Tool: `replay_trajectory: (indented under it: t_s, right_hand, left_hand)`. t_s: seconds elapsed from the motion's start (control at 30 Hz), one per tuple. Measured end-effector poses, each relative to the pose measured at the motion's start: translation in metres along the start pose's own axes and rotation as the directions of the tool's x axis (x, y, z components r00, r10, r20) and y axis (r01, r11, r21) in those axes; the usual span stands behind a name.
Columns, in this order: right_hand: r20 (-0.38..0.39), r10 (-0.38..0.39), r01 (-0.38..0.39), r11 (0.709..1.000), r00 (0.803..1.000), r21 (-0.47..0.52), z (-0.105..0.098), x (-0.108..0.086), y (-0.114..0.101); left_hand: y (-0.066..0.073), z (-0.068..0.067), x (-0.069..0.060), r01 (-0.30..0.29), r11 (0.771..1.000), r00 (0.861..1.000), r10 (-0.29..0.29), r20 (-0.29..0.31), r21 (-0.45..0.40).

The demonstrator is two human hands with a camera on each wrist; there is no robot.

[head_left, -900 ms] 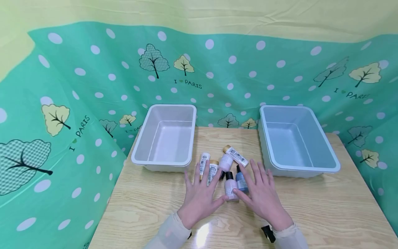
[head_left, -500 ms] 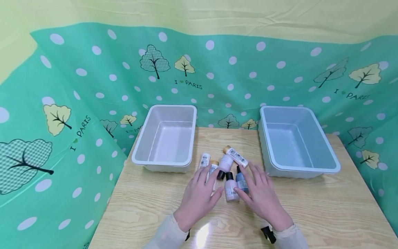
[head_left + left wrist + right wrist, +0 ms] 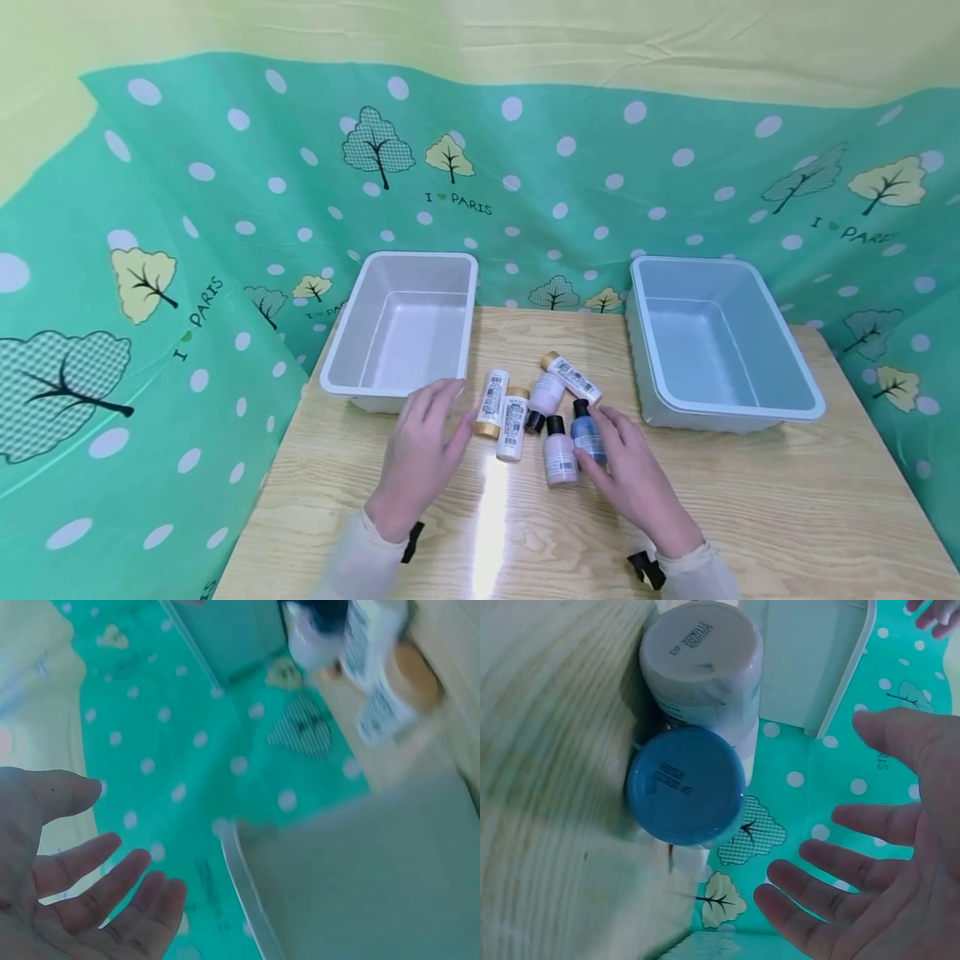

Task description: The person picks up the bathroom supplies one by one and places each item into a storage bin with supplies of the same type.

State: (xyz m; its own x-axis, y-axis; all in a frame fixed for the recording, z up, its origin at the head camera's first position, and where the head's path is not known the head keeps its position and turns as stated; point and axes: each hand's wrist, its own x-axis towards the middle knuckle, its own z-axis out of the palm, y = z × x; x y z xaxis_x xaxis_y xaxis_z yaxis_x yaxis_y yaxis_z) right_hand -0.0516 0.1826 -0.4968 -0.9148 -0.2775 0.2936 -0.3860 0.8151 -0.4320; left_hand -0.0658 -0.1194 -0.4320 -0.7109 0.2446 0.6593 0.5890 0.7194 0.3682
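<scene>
My left hand (image 3: 420,446) hovers by the front edge of the left tub, its fingers loosely bent around nothing. Just right of it lie two white tubes with gold caps, the left tube (image 3: 492,400) and the middle tube (image 3: 513,423). My right hand (image 3: 637,475) is spread over the blue black-capped bottle (image 3: 588,439); the right wrist view shows a gap between the fingers and the bottles. Beside the blue one lies a pale lilac bottle (image 3: 560,461). Behind are a second lilac bottle (image 3: 548,392) and a third white tube (image 3: 573,377), lying close together.
A whitish plastic tub (image 3: 420,333) stands at the back left. At the back right is a pale blue-grey tub (image 3: 693,350). Both tubs hold nothing. A green dotted cloth (image 3: 562,200) hangs behind the wooden table (image 3: 750,500).
My left hand has moved left off the white tubes toward the left tub, uncovering them. The right hand has stayed almost in place, its fingers drawing slightly closer together.
</scene>
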Motion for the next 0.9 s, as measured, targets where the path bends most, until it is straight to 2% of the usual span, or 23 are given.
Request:
replay_trajectory:
  t_s: [0.13,0.27,0.43,0.57,0.67,0.77,0.9]
  right_hand:
    - [-0.015,0.005,-0.005,1.000,1.000,0.028,0.003,-0.001,0.004]
    - [-0.015,0.027,-0.026,0.998,1.000,0.050,0.006,-0.002,0.006]
    - [0.002,0.102,-0.102,0.990,0.995,0.097,0.008,-0.004,0.007]
    - [0.039,0.179,-0.183,0.972,0.983,0.149,0.009,-0.006,0.009]
    - [0.081,0.248,-0.260,0.948,0.965,0.187,0.010,-0.007,0.009]
    - [0.117,0.308,-0.327,0.921,0.944,0.214,0.013,-0.007,0.008]
    - [0.150,0.360,-0.387,0.894,0.921,0.226,0.017,-0.006,0.008]
  left_hand:
    - [-0.020,-0.016,-0.001,0.061,0.998,0.997,-0.060,-0.045,0.019]
    - [-0.041,-0.032,-0.004,0.131,0.989,0.988,-0.125,-0.089,0.063]
    - [-0.067,-0.050,-0.008,0.227,0.967,0.968,-0.212,-0.133,0.113]
    - [-0.086,-0.058,-0.011,0.300,0.947,0.948,-0.283,-0.146,0.112]
    - [-0.100,-0.062,-0.014,0.373,0.923,0.923,-0.358,-0.142,0.097]
    - [-0.111,-0.065,-0.017,0.450,0.890,0.889,-0.439,-0.132,0.071]
    - [-0.122,-0.069,-0.022,0.543,0.840,0.837,-0.542,-0.081,-0.014]
